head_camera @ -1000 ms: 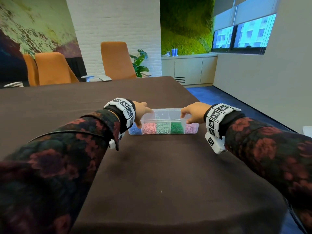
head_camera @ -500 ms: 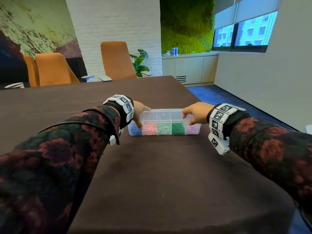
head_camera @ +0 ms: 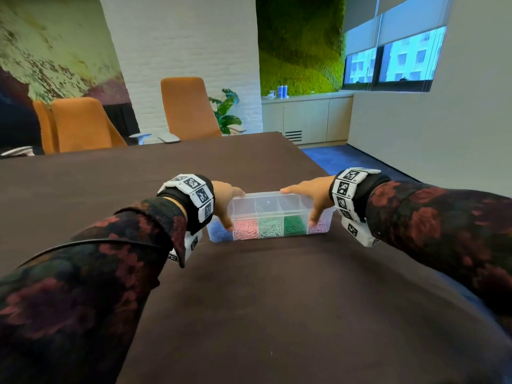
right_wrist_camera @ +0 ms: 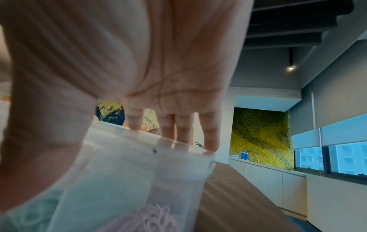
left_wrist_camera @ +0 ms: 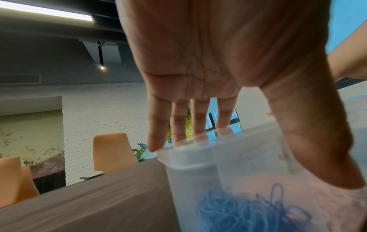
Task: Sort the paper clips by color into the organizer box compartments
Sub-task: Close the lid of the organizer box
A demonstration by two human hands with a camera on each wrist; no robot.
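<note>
The organizer box point(head_camera: 270, 214) sits on the brown table point(head_camera: 249, 300), a clear plastic tray with its row of compartments already holding one colour each: blue paper clips point(head_camera: 219, 232) at the box's left end, then pink paper clips point(head_camera: 246, 230), pale green paper clips point(head_camera: 271, 228), dark green paper clips point(head_camera: 295, 225) and lilac paper clips point(head_camera: 318, 228) at its right end. No stray clip shows on the cloth around the box, so I would judge the sorting done and the box now being gripped to shift or lift it.

The left hand point(head_camera: 225, 202) clasps the box's left end, fingers point(left_wrist_camera: 179, 124) straight and a little spread, reaching over the far rim, thumb down the near wall. The right hand point(head_camera: 313, 194) mirrors it at the box's right end, fingers point(right_wrist_camera: 210, 133) straight and slightly apart on the far rim, thumb on the near side. Holding both ends this way keeps the tray level, which would stop the colours spilling across the dividers. Whether a lid covers the box I cannot tell through the clear plastic.

Beyond the box stand orange chairs point(head_camera: 188, 106) at the table's far edge.
</note>
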